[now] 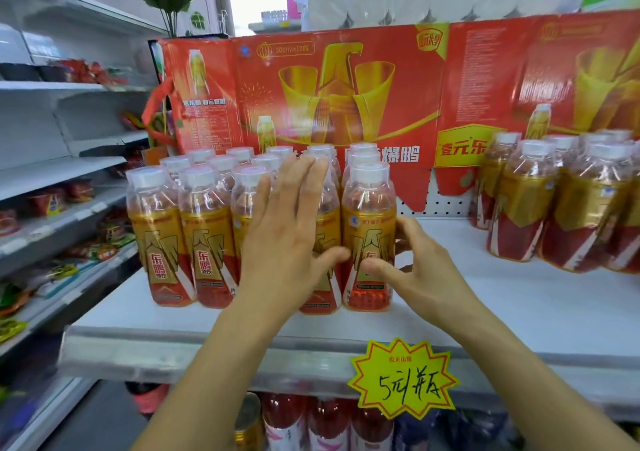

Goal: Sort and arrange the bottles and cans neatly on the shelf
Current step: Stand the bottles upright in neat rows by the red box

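A block of several gold-and-red drink bottles [204, 235] with white caps stands on the white shelf [502, 298] at the left. My left hand [287, 232] lies flat with fingers spread against the front bottles of that block. My right hand [415, 270] curls around the front-right bottle [369, 215], thumb on its label and fingers behind it. A second group of the same bottles [561, 201] stands at the right end of the shelf, apart from both hands.
Red printed cartons [346, 86] line the back of the shelf, with white paper rolls [433, 0] above. A yellow price tag [403, 379] hangs on the shelf's front edge. Red bottles and a can [311, 423] sit below. Snack shelves [62, 208] run along the left.
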